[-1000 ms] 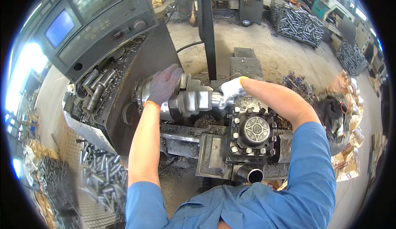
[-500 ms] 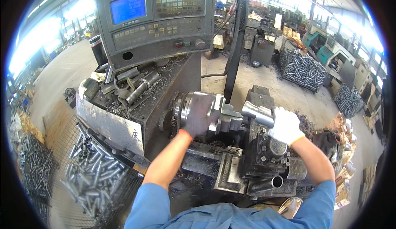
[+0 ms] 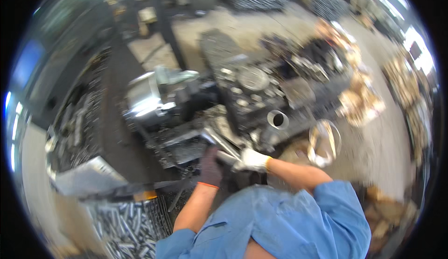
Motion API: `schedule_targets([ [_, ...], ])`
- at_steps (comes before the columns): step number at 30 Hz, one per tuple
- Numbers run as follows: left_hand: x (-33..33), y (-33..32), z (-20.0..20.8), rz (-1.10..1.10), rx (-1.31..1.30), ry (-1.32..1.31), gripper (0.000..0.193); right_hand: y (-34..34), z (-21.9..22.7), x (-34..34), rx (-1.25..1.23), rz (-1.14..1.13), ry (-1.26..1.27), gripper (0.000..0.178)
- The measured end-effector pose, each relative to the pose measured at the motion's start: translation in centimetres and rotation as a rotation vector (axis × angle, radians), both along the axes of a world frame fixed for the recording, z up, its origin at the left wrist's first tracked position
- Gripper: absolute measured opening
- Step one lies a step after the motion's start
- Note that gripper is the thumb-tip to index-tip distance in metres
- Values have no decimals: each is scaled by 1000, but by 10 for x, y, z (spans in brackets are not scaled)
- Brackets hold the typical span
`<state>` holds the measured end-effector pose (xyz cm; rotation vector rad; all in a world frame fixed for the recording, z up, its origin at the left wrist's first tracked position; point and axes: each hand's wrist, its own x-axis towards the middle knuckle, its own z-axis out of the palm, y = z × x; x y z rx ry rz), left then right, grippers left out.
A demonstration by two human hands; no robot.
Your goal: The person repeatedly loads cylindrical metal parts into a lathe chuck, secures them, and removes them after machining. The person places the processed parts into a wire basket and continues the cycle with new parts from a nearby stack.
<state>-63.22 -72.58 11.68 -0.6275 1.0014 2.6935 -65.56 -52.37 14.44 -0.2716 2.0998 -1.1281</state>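
Observation:
In front of my body, close together, my two gloved hands meet at shiny metal tubes. My right hand (image 3: 253, 160), in a white glove, is closed around the lower end of a metal tube (image 3: 221, 140) that slants up to the left. My left hand (image 3: 210, 168), in a dark glove with an orange cuff, is closed at a second, shorter tube piece (image 3: 227, 157) just below it. Blur hides the fingertips and exactly how the tubes touch. Beyond the hands is the lathe's shiny chuck (image 3: 144, 94), with nothing of mine on it.
A tool turret (image 3: 253, 78) stands right of the chuck, with an open-ended pipe (image 3: 278, 119) below it. A wire bin of metal tubes (image 3: 126, 226) lies at lower left. A round hoop-rimmed container (image 3: 324, 142) sits at right. The control cabinet (image 3: 51, 81) rises at left.
My view has swung down and right. Both hands have come back from the chuck and turret toward my body and together. My left hand has left the chuck and now grips a tube.

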Motion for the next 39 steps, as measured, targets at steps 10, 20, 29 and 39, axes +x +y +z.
schedule_targets([
  [10, 12, -15, -4, 208, 107, -147, 63, 356, -17, 112, 201, -363, -264, 36],
  [20, 31, -4, 21, -25, 167, 35, 68, 453, -123, 33, 896, -787, 164, 53],
  [29, 36, 40, 63, -293, 78, -18, 67, 133, 91, -38, 27, -62, 506, 62],
  [39, 46, -23, 47, -67, 10, -12, 57, -26, 27, -15, 362, 187, 793, 47],
])
